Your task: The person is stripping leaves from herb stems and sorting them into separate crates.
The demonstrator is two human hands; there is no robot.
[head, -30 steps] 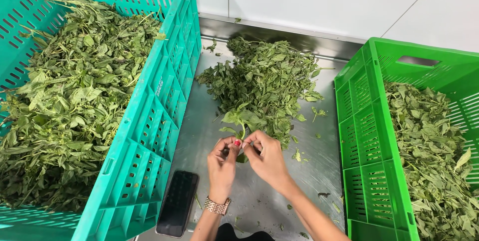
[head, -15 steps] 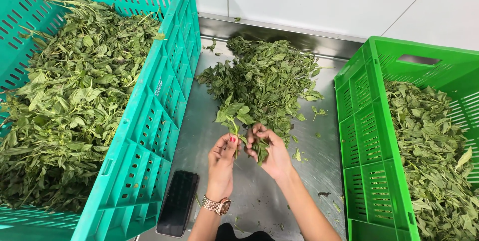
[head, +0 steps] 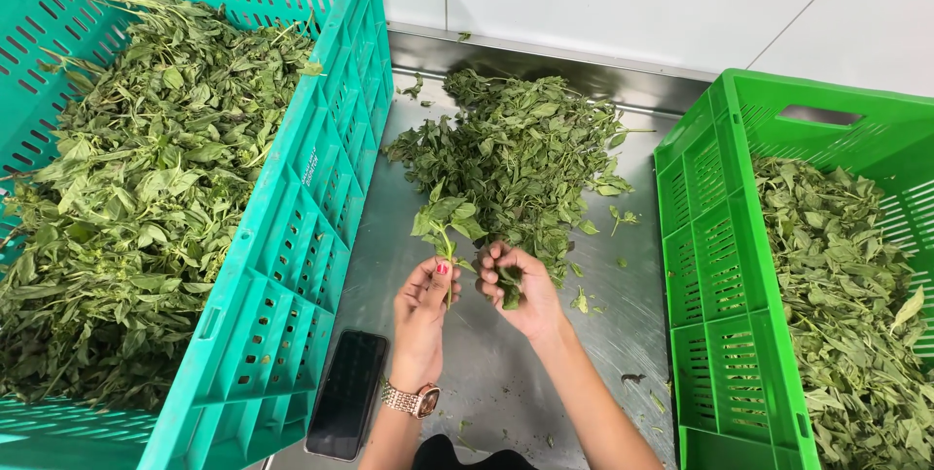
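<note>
Our left hand (head: 425, 300) pinched an upright leafy sprig (head: 445, 220) by its thin stem; our right hand (head: 517, 287) cupped plucked leaves (head: 508, 287), fingers curled. Soft, crinkled leaves could have slipped onto the smooth steel table (head: 506, 382) beside the herb pile (head: 520, 154), or bruised under pressure.

The hands now sit a little apart; a second ago their fingertips met on one sprig (head: 444, 220). The left hand (head: 425, 307) holds that sprig upright by its stem, the leafy top standing clear above the fingers where before it lay low between both hands. The right hand (head: 519, 290) has drawn to the right and cups plucked leaves (head: 508, 287) in its palm.
</note>
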